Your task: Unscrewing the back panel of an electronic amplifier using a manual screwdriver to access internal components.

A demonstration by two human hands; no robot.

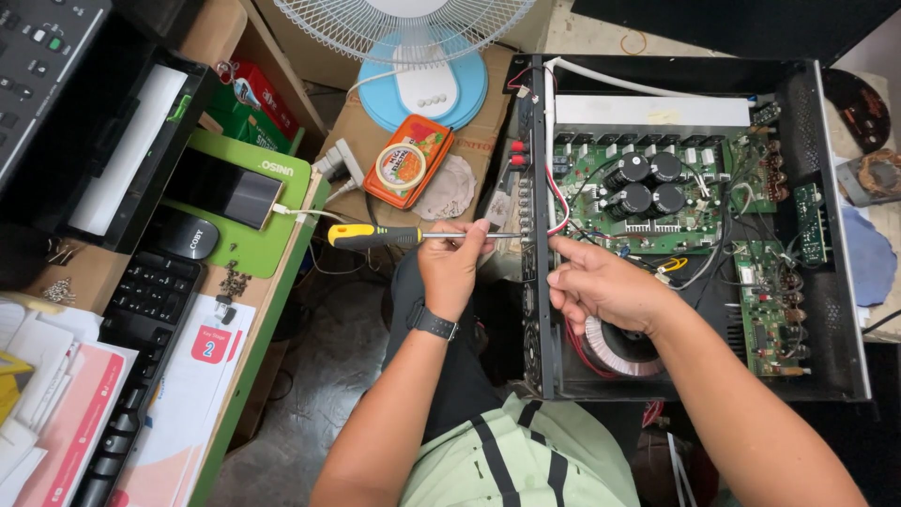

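Observation:
An open black amplifier chassis [835,282] lies in front of me with green circuit boards [648,202], several black capacitors [648,183] and a round toroidal transformer [624,349] inside. My left hand [452,266] grips a yellow-and-black screwdriver [375,236] by its metal shaft, the tip pointing right at the chassis's left side panel [527,216]. My right hand [601,282] rests on that panel's inner edge, fingers against the wall just below the screwdriver tip. A dark watch [432,322] is on my left wrist.
A desk at left holds a green mat [282,249], a phone [225,188] on a cable, a black keyboard [141,300], papers [188,394] and loose screws [233,280]. A fan with a blue base [422,89], an orange tin [408,161] and a power plug [340,164] lie behind.

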